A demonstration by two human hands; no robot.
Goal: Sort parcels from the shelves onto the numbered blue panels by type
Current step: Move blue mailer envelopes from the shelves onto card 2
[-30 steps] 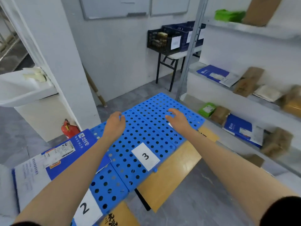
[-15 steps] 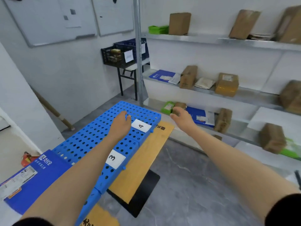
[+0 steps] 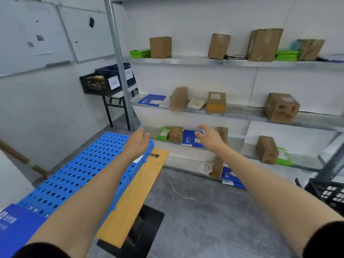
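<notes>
The blue perforated panels (image 3: 87,170) lie along a wooden bench at the left. A blue envelope parcel (image 3: 13,226) rests on the near end of them. Both my arms stretch towards the metal shelves (image 3: 242,110). My left hand (image 3: 136,144) hovers empty over the far panel's end, fingers relaxed. My right hand (image 3: 209,135) is spread open and empty, just in front of a blue envelope parcel (image 3: 188,139) on the lower shelf. Beside that envelope stand a small brown box (image 3: 175,134) and a green packet (image 3: 163,133).
Brown boxes (image 3: 216,102), green packets (image 3: 140,53) and blue envelopes (image 3: 153,100) fill the shelf levels. A steel shelf post (image 3: 121,71) stands left of them. Black crates (image 3: 98,85) sit on a small table behind it. Another black crate (image 3: 329,194) is at the right. The wooden bench (image 3: 134,196) juts into the grey floor.
My view has swung right and up from the panels to the shelves. Both hands have moved off the panels towards the lower shelf, the right one reaching the blue envelope.
</notes>
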